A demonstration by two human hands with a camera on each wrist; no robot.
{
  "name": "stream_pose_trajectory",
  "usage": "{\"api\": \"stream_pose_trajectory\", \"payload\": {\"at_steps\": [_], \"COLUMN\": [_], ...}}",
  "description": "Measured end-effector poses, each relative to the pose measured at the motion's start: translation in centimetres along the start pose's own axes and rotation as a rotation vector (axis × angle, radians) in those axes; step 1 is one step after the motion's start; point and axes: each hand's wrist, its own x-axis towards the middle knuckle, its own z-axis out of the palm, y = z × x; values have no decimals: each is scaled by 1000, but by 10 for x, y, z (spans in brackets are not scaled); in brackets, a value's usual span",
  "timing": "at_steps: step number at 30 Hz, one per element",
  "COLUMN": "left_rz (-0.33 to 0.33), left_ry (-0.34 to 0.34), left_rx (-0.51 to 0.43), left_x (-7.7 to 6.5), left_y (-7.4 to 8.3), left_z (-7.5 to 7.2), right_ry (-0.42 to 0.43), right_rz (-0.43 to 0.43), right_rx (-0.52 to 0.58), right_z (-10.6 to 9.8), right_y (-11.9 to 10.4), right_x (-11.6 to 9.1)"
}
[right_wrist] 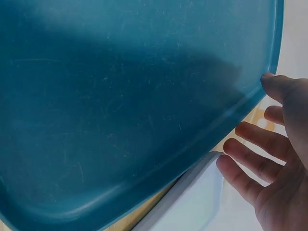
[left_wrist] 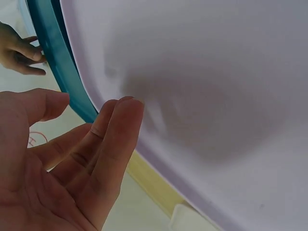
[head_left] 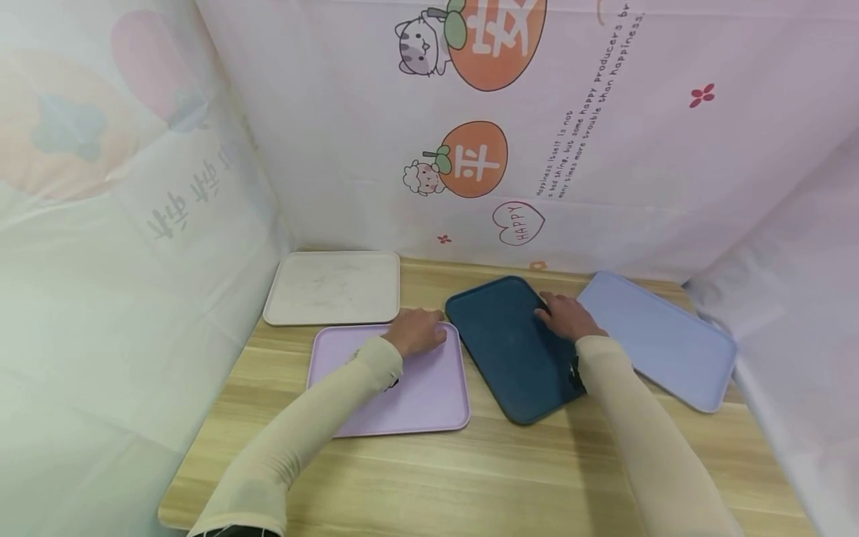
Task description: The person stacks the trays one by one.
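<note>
Over the far right part of a lilac tray is my left hand. In the left wrist view, its loosely bent fingers are at the tray's rim, and the thumb stands apart from them. Whether they touch the rim I cannot tell. At the right rim of a dark teal tray is my right hand. Its thumb meets that rim in the right wrist view, while the other fingers spread outside the edge. The teal tray lies turned at an angle.
An off-white tray lies at the back left, behind the lilac one. On the right, a pale blue tray lies slanted beside the teal tray. Printed white cloth hangs behind and at both sides of the wooden table.
</note>
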Motion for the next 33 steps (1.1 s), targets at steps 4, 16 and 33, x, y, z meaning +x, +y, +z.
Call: {"api": "stream_pose_trajectory", "payload": {"at_steps": [4, 16, 33], "left_rz": [24, 86, 98], "left_ry": [16, -17, -30], "left_rx": [10, -5, -38], "left_x": [1, -2, -2], "left_y": [6, 24, 43], "left_z": [4, 12, 18], "right_ry": [8, -4, 14], "right_rz": [3, 36, 52], "right_rx": [-17, -89, -92], "right_z": [2, 9, 5], "right_y": [3, 8, 3], "right_x": [0, 5, 3]}}
